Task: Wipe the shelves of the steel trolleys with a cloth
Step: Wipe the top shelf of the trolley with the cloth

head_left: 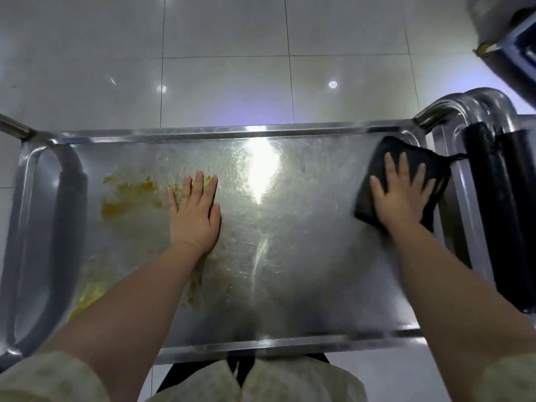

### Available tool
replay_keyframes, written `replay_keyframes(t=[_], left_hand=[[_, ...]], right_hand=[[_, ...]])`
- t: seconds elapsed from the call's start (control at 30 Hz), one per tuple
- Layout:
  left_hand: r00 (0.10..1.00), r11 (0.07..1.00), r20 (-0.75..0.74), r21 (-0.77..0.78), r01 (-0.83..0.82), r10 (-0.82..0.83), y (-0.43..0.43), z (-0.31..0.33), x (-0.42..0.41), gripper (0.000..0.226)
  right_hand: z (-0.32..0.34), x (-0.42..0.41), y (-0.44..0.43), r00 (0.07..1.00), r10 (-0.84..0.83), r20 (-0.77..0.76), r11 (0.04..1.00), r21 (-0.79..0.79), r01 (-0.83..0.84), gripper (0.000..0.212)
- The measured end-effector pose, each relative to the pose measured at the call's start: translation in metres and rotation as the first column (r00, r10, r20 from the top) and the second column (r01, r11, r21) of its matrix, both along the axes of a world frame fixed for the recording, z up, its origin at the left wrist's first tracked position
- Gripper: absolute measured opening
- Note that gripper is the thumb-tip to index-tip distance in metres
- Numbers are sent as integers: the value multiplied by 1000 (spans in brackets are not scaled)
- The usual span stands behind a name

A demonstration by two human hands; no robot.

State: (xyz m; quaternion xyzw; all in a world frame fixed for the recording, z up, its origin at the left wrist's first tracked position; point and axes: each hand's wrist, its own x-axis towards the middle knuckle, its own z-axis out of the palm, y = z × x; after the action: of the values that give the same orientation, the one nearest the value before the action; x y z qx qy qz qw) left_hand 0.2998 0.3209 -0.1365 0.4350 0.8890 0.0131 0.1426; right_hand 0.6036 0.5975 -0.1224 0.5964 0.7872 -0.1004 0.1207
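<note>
free: middle of shelf (290,242), bare steel between the two hands, plus its near-right part | blocked: left hand (194,216) flat left of shelf centre; right hand (403,198) pressing cloth (377,169) in shelf's far-right corner | ends: handle loop (71,198) over shelf's left end; black-gripped tubes (481,184) past its right end, possibly a second trolley's | rim (232,130) low all round
</note>
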Motion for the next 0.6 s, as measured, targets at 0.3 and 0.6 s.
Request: replay_keyframes(t=[0.3, 0.6], left_hand=[[1000, 1000, 0, 11, -1, 1, 1, -1, -2, 60], [1000, 1000, -20, -1, -2, 2, 0, -1, -3, 64]], right_hand=[[-7, -149, -53, 980, 191, -49, 982, 0, -191, 65], [-9, -214, -113, 771, 622, -138, 776, -24, -631, 64]])
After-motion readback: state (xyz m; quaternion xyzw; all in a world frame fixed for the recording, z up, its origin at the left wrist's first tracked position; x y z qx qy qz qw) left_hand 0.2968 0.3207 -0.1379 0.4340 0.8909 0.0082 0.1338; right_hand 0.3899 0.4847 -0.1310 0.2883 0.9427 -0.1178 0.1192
